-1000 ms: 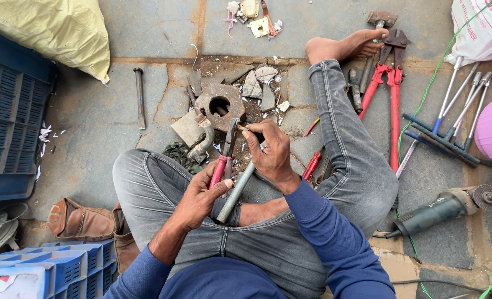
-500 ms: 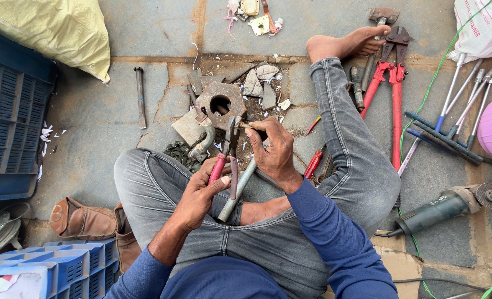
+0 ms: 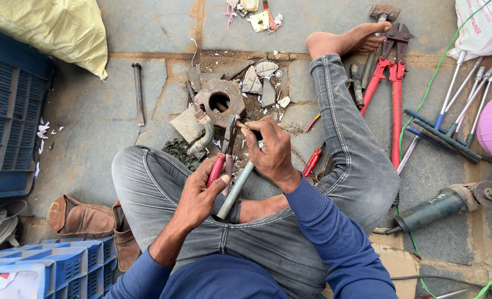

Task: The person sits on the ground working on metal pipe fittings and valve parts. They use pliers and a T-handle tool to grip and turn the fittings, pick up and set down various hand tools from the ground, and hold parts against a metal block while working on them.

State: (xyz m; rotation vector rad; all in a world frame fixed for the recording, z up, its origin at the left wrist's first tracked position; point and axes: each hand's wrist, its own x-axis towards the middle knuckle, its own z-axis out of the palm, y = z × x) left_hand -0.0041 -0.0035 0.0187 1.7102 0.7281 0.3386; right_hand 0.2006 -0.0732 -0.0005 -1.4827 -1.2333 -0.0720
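While the person sits cross-legged on the stone floor (image 3: 91, 122), the left hand (image 3: 199, 194) is closed around the pink handles of a pair of pliers (image 3: 224, 152), whose nose points away from the body toward a small part pinched in the fingers of the right hand (image 3: 271, 152); that part is too small to identify. A grey metal rod (image 3: 236, 189) lies slanted between the two hands, its lower end at the lap; which hand steadies it cannot be told. Just beyond the pliers sits a hexagonal metal block (image 3: 219, 101) with a round hole, with pale broken fragments (image 3: 260, 83) beside it. Packages and containers frame the scene: a yellow-green sack (image 3: 46, 27) at upper left, a dark blue slatted crate (image 3: 8, 127) below it, light blue crates (image 3: 52, 266) at lower left, and a white printed bag (image 3: 484, 27) at upper right. Red-handled bolt cutters (image 3: 393, 94) lie beside the right leg, a bundle of blue-gripped metal rods (image 3: 456, 111) lies farther right, and an angle grinder (image 3: 445, 205) rests near the right knee.
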